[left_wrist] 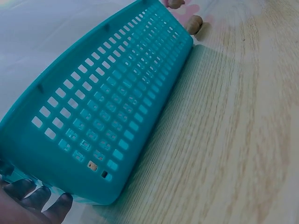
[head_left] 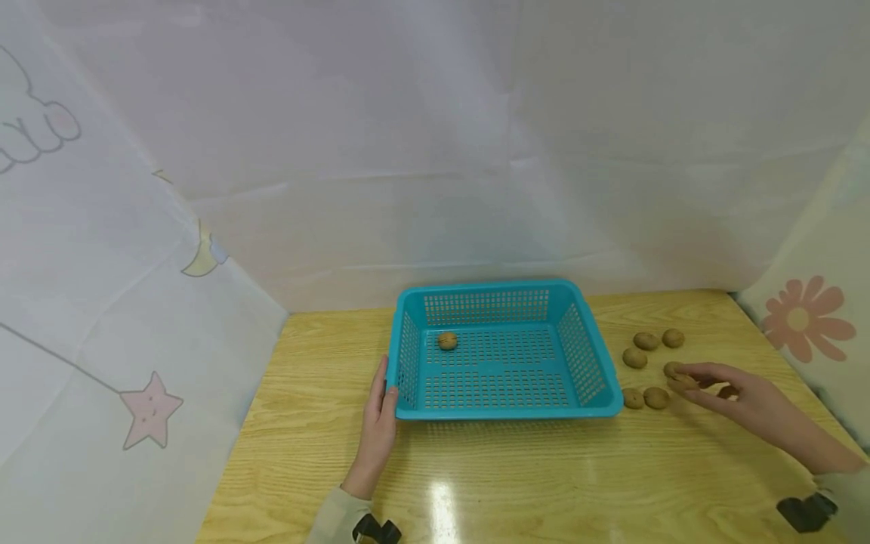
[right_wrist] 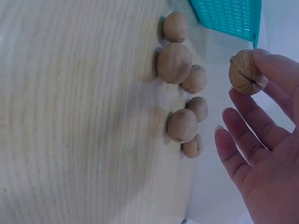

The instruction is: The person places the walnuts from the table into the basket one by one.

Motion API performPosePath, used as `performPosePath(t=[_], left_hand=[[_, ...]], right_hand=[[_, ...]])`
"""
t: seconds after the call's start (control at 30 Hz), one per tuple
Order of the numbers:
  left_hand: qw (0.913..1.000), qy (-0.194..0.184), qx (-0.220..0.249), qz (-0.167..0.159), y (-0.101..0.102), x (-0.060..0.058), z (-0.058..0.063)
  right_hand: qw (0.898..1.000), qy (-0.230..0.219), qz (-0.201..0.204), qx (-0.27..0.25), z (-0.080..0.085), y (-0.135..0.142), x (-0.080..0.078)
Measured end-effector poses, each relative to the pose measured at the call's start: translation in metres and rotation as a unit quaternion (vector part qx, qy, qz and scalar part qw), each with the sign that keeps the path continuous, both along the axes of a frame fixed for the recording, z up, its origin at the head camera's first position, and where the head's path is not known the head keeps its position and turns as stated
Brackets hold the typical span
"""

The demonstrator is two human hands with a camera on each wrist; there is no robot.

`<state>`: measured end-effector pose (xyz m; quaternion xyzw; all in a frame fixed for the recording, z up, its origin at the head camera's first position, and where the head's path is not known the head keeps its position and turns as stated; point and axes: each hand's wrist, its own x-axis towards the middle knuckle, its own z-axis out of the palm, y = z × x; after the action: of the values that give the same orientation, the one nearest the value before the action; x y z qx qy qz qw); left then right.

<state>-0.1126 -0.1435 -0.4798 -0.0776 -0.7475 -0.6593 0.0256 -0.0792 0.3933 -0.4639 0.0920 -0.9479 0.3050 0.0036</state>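
Your left hand (head_left: pixel 378 428) gripped the blue rectangular perforated plastic basket (head_left: pixel 503 414) by its left rim, probably to steady it, while your right hand's (head_left: pixel 748 397) fingers (right_wrist: pixel 258 114) pinched one round brown walnut (right_wrist: pixel 242 72) near six loose walnuts (right_wrist: pixel 174 63) on the wood-grained surface (head_left: pixel 516 476).
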Motion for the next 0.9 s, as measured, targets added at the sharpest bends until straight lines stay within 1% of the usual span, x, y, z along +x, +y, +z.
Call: performPosePath(t=[0.1, 0.2, 0.3, 0.53, 0.73, 0.9], left_hand=[[1.0000, 0.000, -0.002, 0.002, 0.000, 0.000, 0.000], [1.0000, 0.002, -0.003, 0.002, 0.000, 0.000, -0.001], [1.0000, 0.004, -0.003, 0.002, 0.000, 0.000, -0.001], [1.0000, 0.009, 0.002, 0.001, -0.001, 0.000, -0.001], [1.0000, 0.010, 0.000, 0.000, 0.000, 0.000, -0.001], [1.0000, 0.006, -0.005, 0.005, 0.001, -0.001, -0.002]], right_hand=[[1.000, 0.007, 0.016, -0.008, 0.004, -0.005, -0.002], [1.000, 0.010, 0.022, -0.009, 0.009, -0.008, -0.005], [1.000, 0.016, 0.019, -0.008, 0.012, -0.011, -0.010], [0.999, 0.030, 0.040, -0.014, 0.021, -0.016, -0.023], [0.997, 0.041, 0.060, -0.010, 0.035, -0.023, -0.032], [0.997, 0.038, 0.064, 0.000, 0.046, -0.032, -0.041]])
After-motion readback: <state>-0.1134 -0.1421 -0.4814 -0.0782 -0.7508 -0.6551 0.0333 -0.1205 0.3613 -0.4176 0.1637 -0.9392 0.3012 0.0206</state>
